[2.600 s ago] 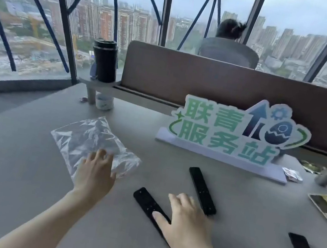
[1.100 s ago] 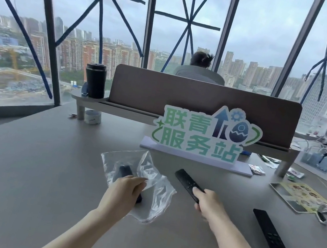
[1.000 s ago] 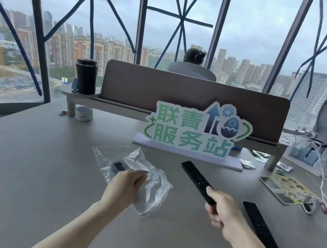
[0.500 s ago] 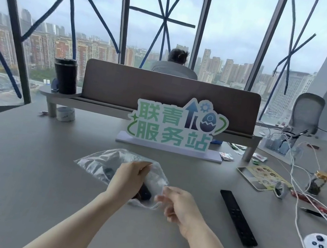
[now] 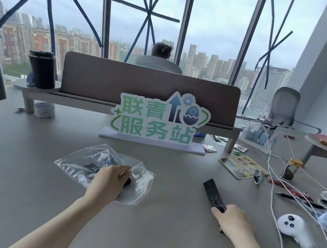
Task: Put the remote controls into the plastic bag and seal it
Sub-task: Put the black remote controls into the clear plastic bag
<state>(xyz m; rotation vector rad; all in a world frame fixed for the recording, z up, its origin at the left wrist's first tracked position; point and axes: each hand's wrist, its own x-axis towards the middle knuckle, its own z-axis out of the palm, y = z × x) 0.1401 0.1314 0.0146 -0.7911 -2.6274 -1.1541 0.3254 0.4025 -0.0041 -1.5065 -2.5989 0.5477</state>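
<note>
A clear plastic bag [image 5: 78,163] lies crumpled on the grey table [image 5: 11,163], its mouth facing right. Dark remote controls [image 5: 91,165] show through it; I cannot tell how many. My left hand [image 5: 108,181] rests on the bag at its mouth and pinches the upper edge. To the right, apart from the bag, a long black remote control [image 5: 213,191] lies on the table. My right hand [image 5: 232,223] is closed over its near end.
A green-and-white sign [image 5: 158,121] stands behind the bag, before a brown divider [image 5: 149,84]. At right lie a white game controller [image 5: 292,226], white cables [image 5: 273,185] and a booklet [image 5: 242,166]. A black tumbler [image 5: 42,69] and tape roll [image 5: 45,109] are far left.
My right hand put the second remote into the bag, left the bag's mouth and moved right onto the third remote. My left hand stayed on the bag. My view turned right.
</note>
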